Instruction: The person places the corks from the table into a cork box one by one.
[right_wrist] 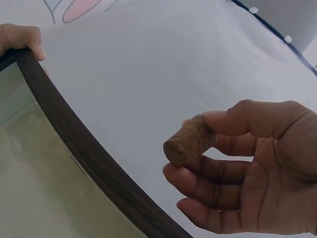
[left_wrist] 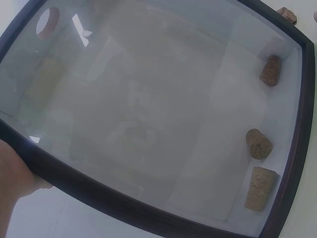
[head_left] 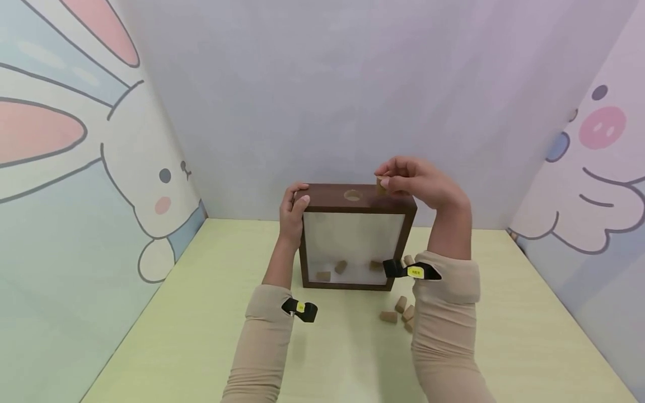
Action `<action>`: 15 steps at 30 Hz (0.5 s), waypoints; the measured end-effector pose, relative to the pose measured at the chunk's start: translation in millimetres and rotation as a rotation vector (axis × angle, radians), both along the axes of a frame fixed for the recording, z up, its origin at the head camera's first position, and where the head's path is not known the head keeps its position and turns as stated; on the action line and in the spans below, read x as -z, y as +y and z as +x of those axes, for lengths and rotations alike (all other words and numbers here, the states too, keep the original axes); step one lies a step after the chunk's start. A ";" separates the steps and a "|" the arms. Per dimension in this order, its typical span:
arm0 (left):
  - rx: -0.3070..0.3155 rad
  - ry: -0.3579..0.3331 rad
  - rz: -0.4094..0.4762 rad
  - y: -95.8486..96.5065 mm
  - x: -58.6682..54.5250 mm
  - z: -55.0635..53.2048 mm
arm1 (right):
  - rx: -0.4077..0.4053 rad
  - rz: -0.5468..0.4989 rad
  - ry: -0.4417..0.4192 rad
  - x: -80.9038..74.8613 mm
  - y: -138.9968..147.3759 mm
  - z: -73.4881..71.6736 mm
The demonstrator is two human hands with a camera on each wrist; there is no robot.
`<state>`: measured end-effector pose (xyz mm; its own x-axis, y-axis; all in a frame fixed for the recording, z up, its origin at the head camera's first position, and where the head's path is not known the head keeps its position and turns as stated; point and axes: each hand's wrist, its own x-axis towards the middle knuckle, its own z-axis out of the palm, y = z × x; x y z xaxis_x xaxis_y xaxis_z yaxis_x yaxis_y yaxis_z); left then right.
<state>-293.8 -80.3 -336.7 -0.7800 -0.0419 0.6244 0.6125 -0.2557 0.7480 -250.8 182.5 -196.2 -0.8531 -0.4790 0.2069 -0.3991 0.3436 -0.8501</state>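
One box [head_left: 325, 193] with a dark wooden frame stands upright on the table [head_left: 186, 319]. It has one clear front panel [head_left: 353, 238] and one round hole [head_left: 353, 195] in its top.

Two bare hands are at work. The left hand [head_left: 293, 215] has its grip clasped round the box's upper left corner, thumb on the front top edge and fingers over the top. The right hand [head_left: 420, 182] has its grip pinching one held cork [right_wrist: 185, 144] between thumb and fingers. That cork is at the right end of the box top, beside the hole and outside the box; the right wrist view shows it tilted.

Three corks inside [left_wrist: 261, 188] lie at the bottom, behind the panel: two toward the left and one toward the right. Five loose corks [head_left: 388, 317] can be counted on the table to the right: four grouped near the box's lower right corner and one farther back beside the right wrist. The right forearm may hide others.

Two beige sleeves [head_left: 262, 341] each carry a black wrist device [head_left: 300, 309] with a yellow label. Two cartoon animals decorate the side walls: one rabbit [head_left: 146, 184] at left, one pig [head_left: 602, 127] at right.
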 end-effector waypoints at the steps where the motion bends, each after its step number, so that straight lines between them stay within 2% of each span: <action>1: -0.004 -0.001 -0.003 0.2 0.1 -0.2 | 0.014 0.016 0.007 -1.0 -1.1 -0.9; 7: -0.019 0.005 -0.013 1.9 0.8 -1.4 | 0.041 0.117 0.071 -3.2 -7.0 -8.3; 15: -0.004 0.003 -0.016 2.3 1.0 -0.4 | 0.005 0.155 0.050 -4.8 -20.0 -22.1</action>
<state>-294.2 -78.0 -337.7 -0.7779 -0.0349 0.6274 0.6157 -0.2415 0.7500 -272.9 162.6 -191.4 -0.8460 -0.5041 0.1734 -0.4377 0.4711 -0.7659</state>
